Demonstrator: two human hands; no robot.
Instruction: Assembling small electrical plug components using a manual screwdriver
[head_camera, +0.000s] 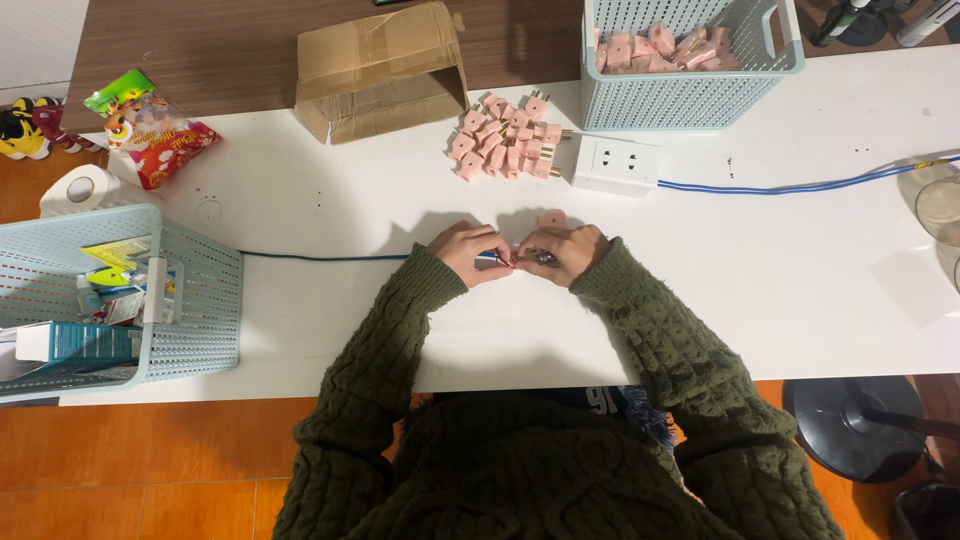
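My left hand (466, 251) and my right hand (562, 253) meet at the middle of the white table (760, 280). The left hand pinches the end of a dark blue cable (320, 257) that runs off to the left. A small pink plug (551, 221) sits in the right hand, with something small and dark at the fingertips. The fingers hide where cable and plug meet. Both arms wear a dark green knitted sweater.
A pile of pink plugs (505, 145) lies beyond my hands beside a white socket block (616, 164) with a blue cord (800, 186). A pale blue basket (690, 95) holds more plugs. A cardboard box (385, 70) and another basket (190, 300) stand left.
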